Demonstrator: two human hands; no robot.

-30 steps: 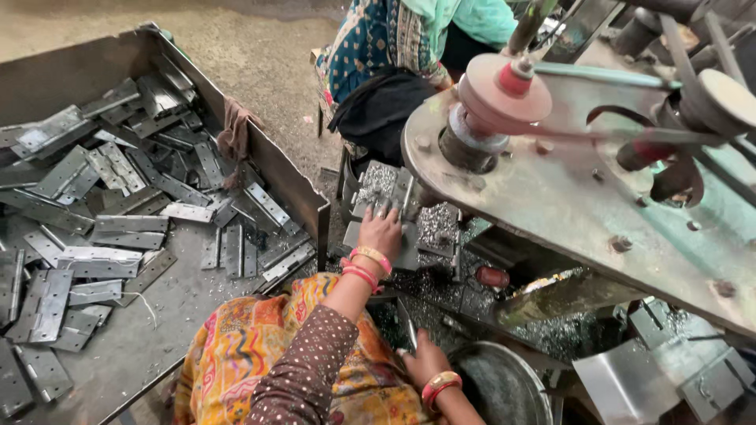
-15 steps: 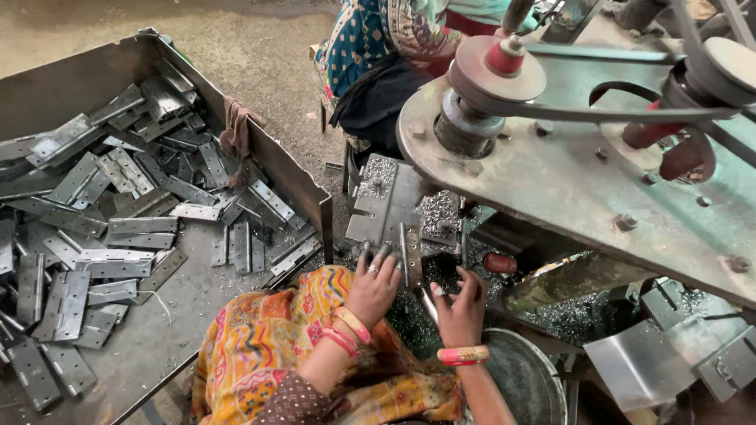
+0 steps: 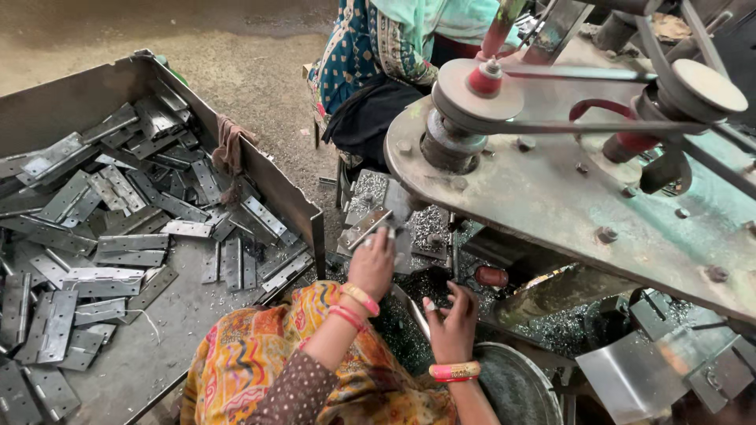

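Bin: large metal tray (image 3: 268,177), heaped with grey hinges (image 3: 118,252).
Basin: round steel bowl (image 3: 512,389), contents unclear.
Left hand (image 3: 372,264): fingers grasping a hinge (image 3: 368,227) on the machine bed.
Right hand (image 3: 453,323): fingers spread loose beside the bowl.

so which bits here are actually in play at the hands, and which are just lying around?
In hand:
- left hand on a metal hinge at the machine bed
- right hand open over the metal shavings

Lying about:
- hinges heaped in the metal bin
- brown rag on the bin wall
- round metal pan
- belt pulley
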